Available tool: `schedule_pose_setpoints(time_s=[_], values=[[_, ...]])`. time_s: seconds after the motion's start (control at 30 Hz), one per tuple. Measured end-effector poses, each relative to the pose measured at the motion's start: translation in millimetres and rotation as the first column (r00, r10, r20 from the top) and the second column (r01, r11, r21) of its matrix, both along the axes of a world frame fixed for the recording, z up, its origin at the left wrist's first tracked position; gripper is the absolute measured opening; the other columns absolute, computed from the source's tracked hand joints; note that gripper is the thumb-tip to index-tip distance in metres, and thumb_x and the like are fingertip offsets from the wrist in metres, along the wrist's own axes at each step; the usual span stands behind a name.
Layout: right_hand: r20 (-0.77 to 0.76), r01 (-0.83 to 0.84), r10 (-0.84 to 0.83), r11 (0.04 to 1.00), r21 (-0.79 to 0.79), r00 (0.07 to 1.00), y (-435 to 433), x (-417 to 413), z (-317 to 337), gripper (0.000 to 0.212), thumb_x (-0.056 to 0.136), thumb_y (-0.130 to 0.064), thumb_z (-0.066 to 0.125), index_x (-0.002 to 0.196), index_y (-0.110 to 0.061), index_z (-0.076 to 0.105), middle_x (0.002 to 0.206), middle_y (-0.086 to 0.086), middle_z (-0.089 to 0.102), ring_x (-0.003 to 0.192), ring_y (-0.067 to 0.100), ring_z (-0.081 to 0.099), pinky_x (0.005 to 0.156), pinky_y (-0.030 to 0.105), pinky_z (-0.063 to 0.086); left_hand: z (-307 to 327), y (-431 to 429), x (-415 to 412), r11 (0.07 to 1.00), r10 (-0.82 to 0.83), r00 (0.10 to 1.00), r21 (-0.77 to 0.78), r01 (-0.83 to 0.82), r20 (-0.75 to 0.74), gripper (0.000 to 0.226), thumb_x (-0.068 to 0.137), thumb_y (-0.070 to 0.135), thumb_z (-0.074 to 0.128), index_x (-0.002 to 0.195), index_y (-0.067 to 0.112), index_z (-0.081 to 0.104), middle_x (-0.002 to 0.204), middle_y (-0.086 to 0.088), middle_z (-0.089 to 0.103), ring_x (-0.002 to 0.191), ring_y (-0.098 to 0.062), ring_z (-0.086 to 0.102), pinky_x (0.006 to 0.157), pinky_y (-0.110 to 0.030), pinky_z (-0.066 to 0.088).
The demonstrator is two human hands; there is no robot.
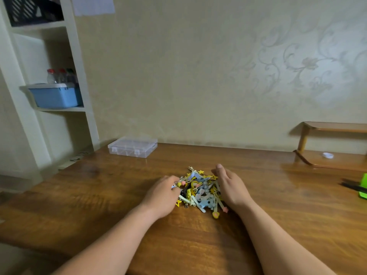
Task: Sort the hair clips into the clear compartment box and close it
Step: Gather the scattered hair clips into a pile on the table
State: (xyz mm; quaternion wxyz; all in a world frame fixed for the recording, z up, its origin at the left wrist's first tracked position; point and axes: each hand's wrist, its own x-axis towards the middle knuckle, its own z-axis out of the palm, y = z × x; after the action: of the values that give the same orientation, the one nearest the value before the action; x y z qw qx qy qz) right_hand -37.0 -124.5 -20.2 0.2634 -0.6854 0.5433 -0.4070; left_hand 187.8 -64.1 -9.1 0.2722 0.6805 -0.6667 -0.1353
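A heap of small hair clips (199, 190), yellow, pale blue, pink and white, lies on the wooden table (99, 195) in front of me. My left hand (161, 195) rests against the heap's left side, its fingertips in among the clips. My right hand (231, 185) stands on its edge against the right side, fingers curved, nothing visibly gripped. The clear compartment box (132, 146) sits shut at the table's far left, near the wall, well away from both hands.
A white shelf unit (39, 116) stands left of the table with a blue tub (55, 95) and bottles. At the right are a wooden stand (327, 147), a small white cap (328, 155) and a green object (363, 186) with dark sticks.
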Motion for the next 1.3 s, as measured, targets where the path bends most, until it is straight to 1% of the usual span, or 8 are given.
schedule_pose_setpoints(time_s=[0.2, 0.3, 0.53, 0.7, 0.8, 0.93, 1.1, 1.3], values=[[0.094, -0.038, 0.034, 0.999, 0.037, 0.995, 2.4, -3.8, 2.6, 0.062, 0.113, -0.055, 0.025, 0.145, -0.019, 0.064, 0.148, -0.001, 0.064, 0.136, 0.016, 0.057, 0.118, 0.041, 0.043, 1.8, -15.2, -4.2, 0.999, -0.042, 0.906, -0.015, 0.04, -0.422, 0.044, 0.115, 0.033, 0.031, 0.156, 0.029, 0.046, 0.152, 0.011, 0.051, 0.146, -0.014, 0.043, 0.112, -0.033, 0.035], [0.033, -0.032, 0.031, 0.999, 0.034, 0.999, 4.1, -1.4, 3.1, 0.064, 0.112, -0.058, 0.025, 0.148, -0.018, 0.061, 0.151, 0.0, 0.062, 0.138, 0.016, 0.055, 0.114, 0.035, 0.042, -2.7, -34.4, 8.5, 0.999, -0.046, 0.866, -0.037, 0.032, -0.498, 0.043, 0.115, 0.038, 0.029, 0.152, 0.035, 0.049, 0.159, 0.011, 0.048, 0.147, -0.015, 0.042, 0.118, -0.038, 0.037], [-0.336, -0.073, 0.069, 0.997, 0.0, 0.939, 1.0, 11.2, 2.4, 0.061, 0.112, -0.059, 0.025, 0.153, -0.024, 0.053, 0.152, 0.001, 0.06, 0.139, 0.018, 0.053, 0.11, 0.033, 0.042, 3.7, -80.5, 7.9, 0.986, -0.132, 0.884, 0.03, 0.163, -0.448, 0.049, 0.112, 0.045, 0.027, 0.157, 0.037, 0.046, 0.165, 0.011, 0.044, 0.152, -0.011, 0.037, 0.121, -0.037, 0.032], [-0.416, -0.094, 0.081, 0.996, -0.01, 0.906, -12.6, 17.6, -1.2, 0.062, 0.11, -0.062, 0.026, 0.154, -0.026, 0.053, 0.15, 0.001, 0.059, 0.14, 0.02, 0.051, 0.113, 0.037, 0.042, 5.4, -92.4, -3.3, 0.938, -0.241, 0.888, 0.14, 0.316, -0.393, 0.061, 0.103, 0.064, 0.026, 0.155, 0.043, 0.05, 0.165, 0.013, 0.044, 0.145, -0.015, 0.047, 0.119, -0.041, 0.039], [-0.359, -0.103, 0.089, 0.995, -0.018, 0.929, -16.4, 18.8, 0.4, 0.057, 0.112, -0.057, 0.027, 0.147, -0.025, 0.057, 0.144, 0.002, 0.062, 0.131, 0.018, 0.054, 0.107, 0.035, 0.043, 4.0, -88.5, -4.2, 0.929, -0.286, 0.865, 0.104, 0.357, -0.412, 0.051, 0.112, 0.05, 0.025, 0.15, 0.037, 0.057, 0.155, 0.013, 0.056, 0.145, -0.01, 0.046, 0.1, -0.022, 0.044], [-0.101, -0.05, 0.052, 0.999, 0.02, 0.994, -17.1, 9.8, 7.1, 0.056, 0.114, -0.052, 0.029, 0.145, -0.017, 0.059, 0.146, 0.003, 0.063, 0.132, 0.017, 0.056, 0.103, 0.031, 0.041, 7.0, -76.2, 0.3, 0.936, -0.305, 0.867, 0.042, 0.349, -0.395, 0.064, 0.097, 0.068, 0.023, 0.144, 0.045, 0.06, 0.141, 0.022, 0.064, 0.142, -0.005, 0.047, 0.115, -0.036, 0.035], [-0.275, -0.127, 0.139, 0.99, 0.061, 0.951, -12.5, 13.1, 7.2, 0.061, 0.113, -0.058, 0.025, 0.158, -0.023, 0.048, 0.158, 0.0, 0.055, 0.146, 0.021, 0.05, 0.114, 0.035, 0.038, 8.8, -54.0, -3.2, 0.912, -0.355, 0.867, 0.075, 0.404, -0.35, 0.069, 0.1, 0.078, 0.032, 0.155, 0.04, 0.048, 0.154, 0.02, 0.053, 0.14, -0.006, 0.05, 0.103, -0.023, 0.041], [-0.183, -0.094, 0.101, 0.995, 0.045, 0.978, -8.4, 10.2, 11.6, 0.061, 0.114, -0.055, 0.027, 0.158, -0.019, 0.049, 0.159, 0.003, 0.055, 0.147, 0.022, 0.049, 0.111, 0.031, 0.036, 8.2, -55.8, -10.3, 0.939, -0.308, 0.898, 0.05, 0.339, -0.314, 0.072, 0.101, 0.077, 0.026, 0.161, 0.039, 0.039, 0.163, 0.016, 0.043, 0.138, -0.006, 0.046, 0.103, -0.026, 0.037]])
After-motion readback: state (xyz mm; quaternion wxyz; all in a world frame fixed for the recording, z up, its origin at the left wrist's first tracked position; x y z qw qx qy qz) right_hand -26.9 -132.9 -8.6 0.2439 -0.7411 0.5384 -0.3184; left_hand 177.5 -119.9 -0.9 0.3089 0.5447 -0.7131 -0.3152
